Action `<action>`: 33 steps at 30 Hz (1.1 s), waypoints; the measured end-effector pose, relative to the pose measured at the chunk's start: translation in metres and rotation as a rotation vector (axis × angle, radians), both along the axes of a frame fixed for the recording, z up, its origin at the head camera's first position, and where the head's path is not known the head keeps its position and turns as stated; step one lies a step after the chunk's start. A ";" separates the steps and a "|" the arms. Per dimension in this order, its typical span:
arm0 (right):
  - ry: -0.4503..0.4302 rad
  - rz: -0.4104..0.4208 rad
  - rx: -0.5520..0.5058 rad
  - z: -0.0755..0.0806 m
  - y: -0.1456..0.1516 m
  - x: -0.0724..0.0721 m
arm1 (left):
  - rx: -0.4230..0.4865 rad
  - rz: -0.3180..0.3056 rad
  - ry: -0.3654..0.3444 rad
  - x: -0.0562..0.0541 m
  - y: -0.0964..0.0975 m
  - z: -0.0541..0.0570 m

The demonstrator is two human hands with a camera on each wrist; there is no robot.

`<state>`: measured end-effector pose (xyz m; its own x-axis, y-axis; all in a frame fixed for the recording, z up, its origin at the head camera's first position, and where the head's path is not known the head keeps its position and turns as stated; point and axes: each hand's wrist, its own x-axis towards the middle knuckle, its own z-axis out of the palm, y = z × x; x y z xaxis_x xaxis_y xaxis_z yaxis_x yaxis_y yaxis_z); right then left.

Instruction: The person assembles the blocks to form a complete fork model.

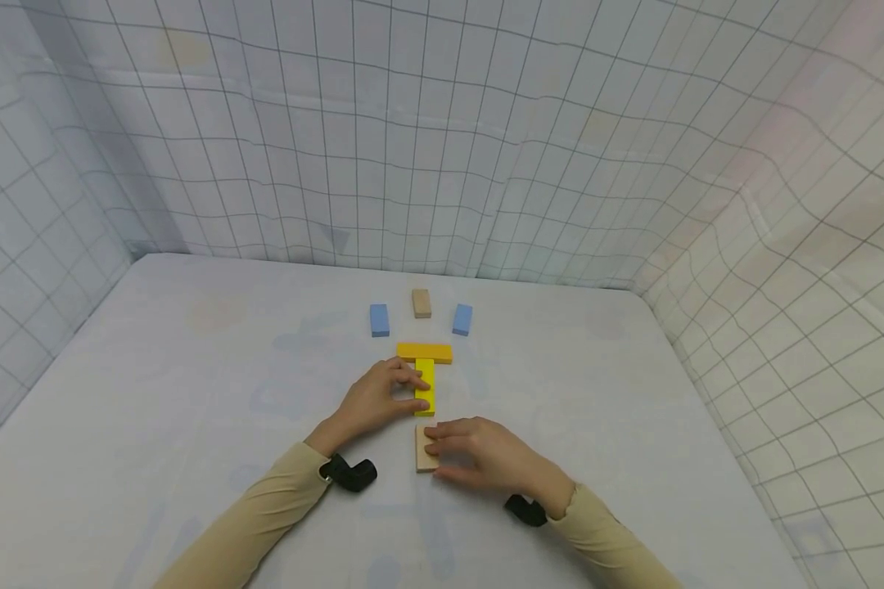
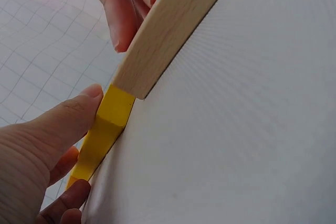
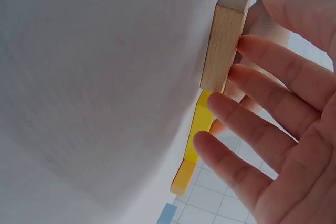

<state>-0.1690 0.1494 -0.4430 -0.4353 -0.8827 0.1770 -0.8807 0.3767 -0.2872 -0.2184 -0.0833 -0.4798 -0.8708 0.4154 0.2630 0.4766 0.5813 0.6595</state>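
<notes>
In the head view, my left hand (image 1: 379, 397) rests its thumb and fingertips along the left side of a bright yellow block (image 1: 426, 368). That block runs lengthwise from the middle of an orange-yellow block (image 1: 424, 352), forming a T. Nearer to me lies a plain wooden block (image 1: 421, 460), a small gap from the yellow one. My right hand (image 1: 486, 454) has its fingers extended, their tips at the wooden block's (image 3: 226, 45) right side. In the right wrist view these fingers are spread and fairly straight, the thumb apart from the block.
Beyond the T stand two blue blocks (image 1: 379, 320), one on each side, with a smaller wooden block (image 1: 421, 303) between and behind them. A white cloth covers the table (image 1: 560, 368). Grid-patterned curtains (image 1: 442, 147) hang at the back and sides.
</notes>
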 end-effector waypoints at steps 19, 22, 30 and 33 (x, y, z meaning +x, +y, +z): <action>0.007 0.003 0.053 -0.006 0.002 -0.004 | 0.017 0.003 -0.006 0.000 0.000 0.000; 0.012 0.001 0.061 -0.006 0.001 -0.006 | 0.013 0.005 -0.002 0.000 0.000 0.001; 0.004 -0.003 0.065 -0.004 0.001 -0.007 | 0.013 0.002 -0.002 0.000 0.000 0.001; -0.004 -0.008 0.066 -0.003 0.001 -0.007 | 0.010 0.004 -0.003 0.000 0.000 0.001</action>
<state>-0.1761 0.1500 -0.4463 -0.4428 -0.8890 0.1165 -0.8766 0.4020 -0.2645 -0.2183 -0.0830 -0.4789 -0.8734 0.4089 0.2646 0.4720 0.5766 0.6669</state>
